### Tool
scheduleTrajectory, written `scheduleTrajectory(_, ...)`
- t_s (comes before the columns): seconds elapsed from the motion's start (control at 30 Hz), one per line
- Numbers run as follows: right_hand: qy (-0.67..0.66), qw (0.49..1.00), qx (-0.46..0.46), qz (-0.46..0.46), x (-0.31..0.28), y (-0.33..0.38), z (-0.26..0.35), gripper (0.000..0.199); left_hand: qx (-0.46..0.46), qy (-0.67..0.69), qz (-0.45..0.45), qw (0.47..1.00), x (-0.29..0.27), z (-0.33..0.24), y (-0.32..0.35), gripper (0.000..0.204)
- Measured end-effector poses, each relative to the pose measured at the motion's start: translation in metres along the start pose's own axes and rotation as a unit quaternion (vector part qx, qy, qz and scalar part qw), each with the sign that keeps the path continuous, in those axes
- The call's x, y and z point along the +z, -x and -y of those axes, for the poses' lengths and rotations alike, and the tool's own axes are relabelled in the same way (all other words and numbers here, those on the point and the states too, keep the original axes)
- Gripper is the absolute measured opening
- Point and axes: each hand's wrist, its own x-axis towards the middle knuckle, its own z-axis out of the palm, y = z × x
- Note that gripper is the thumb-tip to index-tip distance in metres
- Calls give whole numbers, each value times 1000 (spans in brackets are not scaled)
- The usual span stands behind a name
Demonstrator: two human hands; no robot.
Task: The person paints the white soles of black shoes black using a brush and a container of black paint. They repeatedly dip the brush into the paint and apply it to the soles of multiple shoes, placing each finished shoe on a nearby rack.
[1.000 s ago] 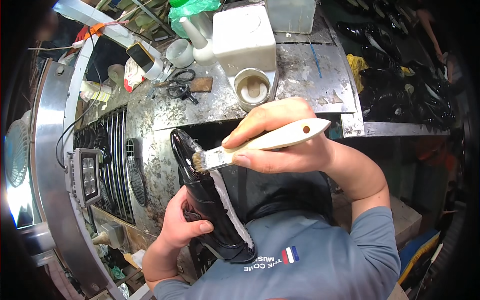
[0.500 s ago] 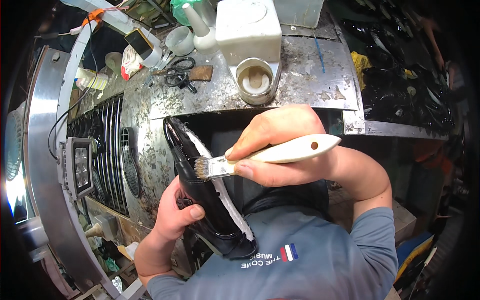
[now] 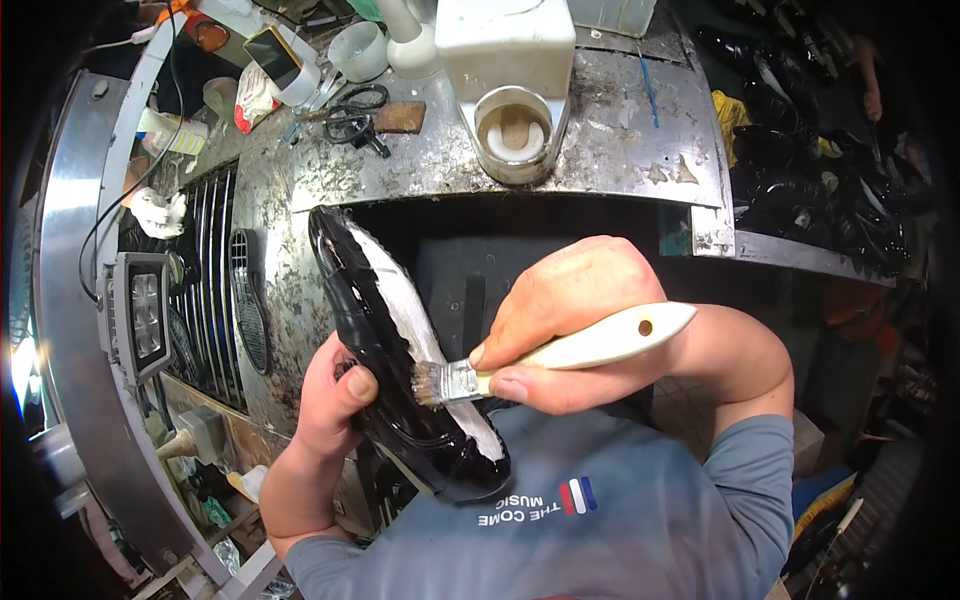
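My left hand (image 3: pixel 335 400) is wrapped round a glossy black shoe (image 3: pixel 385 400), its thumb on the near side. The shoe is tilted on its side, toe pointing away from me and heel close to my shirt. Its underside (image 3: pixel 398 290) faces right and looks white along its length. Between the thumb and fingers of my right hand (image 3: pixel 575 315) is a flat paintbrush (image 3: pixel 615 335) with a cream handle and metal ferrule. Its brown bristles touch the shoe's underside near the middle.
Ahead on the stained metal bench stands a white container with a round pot (image 3: pixel 515 135) of pale liquid. Scissors (image 3: pixel 352 125), a phone (image 3: pixel 272 55) and a cup (image 3: pixel 358 52) lie left of it. A lamp (image 3: pixel 145 315) and a white-gloved hand (image 3: pixel 160 212) are at left; black shoes (image 3: pixel 800 190) at right.
The brush has moved along the shoe toward the heel. My left hand has turned the shoe, so more of its white underside shows. A white-gloved hand has appeared at the left.
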Motion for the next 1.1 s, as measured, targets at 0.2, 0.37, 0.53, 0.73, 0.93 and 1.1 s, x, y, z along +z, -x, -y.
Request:
scheduleTrajectory(0.2, -30, 999, 21, 40, 0, 3, 9, 7, -4, 16, -9, 1000, -3, 2, 0, 79)
scheduleTrajectory(0.37, -21, 998, 20, 62, -4, 3, 15, 7, 0, 15, -14, 1000, -6, 10, -2, 77)
scheduleTrajectory(0.53, -22, 993, 36, 112, -12, -3, 24, 7, 4, 84, 9, 996, -7, 20, -8, 73)
scheduleTrajectory(0.73, -21, 993, 15, 115, -16, -7, 31, 8, 9, 274, 67, 959, -19, 49, -18, 66)
scheduleTrajectory(0.93, -33, 993, -8, 111, -21, -12, 33, 9, -16, 403, 67, 913, -2, 60, -28, 69)
scheduleTrajectory(1.1, -34, 993, -20, 112, -22, -19, 35, 9, -61, 465, 89, 879, 13, 65, -34, 77)
